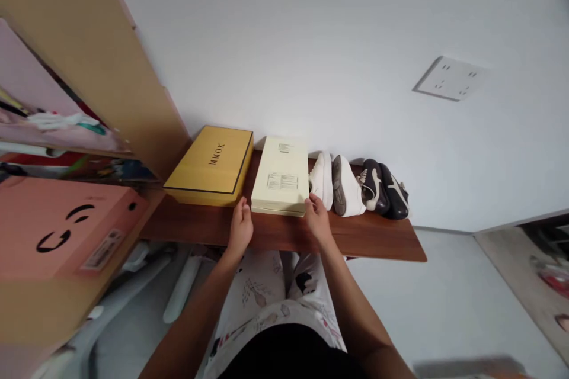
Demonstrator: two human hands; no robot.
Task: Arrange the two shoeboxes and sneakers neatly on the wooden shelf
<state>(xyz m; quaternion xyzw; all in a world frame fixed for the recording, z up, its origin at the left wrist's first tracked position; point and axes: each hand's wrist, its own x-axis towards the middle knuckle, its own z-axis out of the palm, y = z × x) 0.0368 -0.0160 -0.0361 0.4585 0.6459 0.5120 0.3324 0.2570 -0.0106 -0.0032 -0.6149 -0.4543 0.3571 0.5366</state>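
A cream box [281, 174] with small print lies flat on the brown wooden board [275, 232], between a yellow "MMOK" box [212, 161] and a white pair of shoes [349, 189]. My left hand [241, 226] is at the gap between the two boxes, near their front corners, fingers loosely curved with nothing visible in them. At the cream box's front right corner is my right hand [317, 217], its thumb and fingers slightly apart; whether it touches the box is hard to tell. Black shoes [383, 189] stand right of the white ones.
To the left, a pink box [66, 225] rests on a shelf unit [93, 53] holding cloth and other items. Behind the board rises a white wall with a socket panel [453, 78]. The board's right end has a front corner just ahead of the floor.
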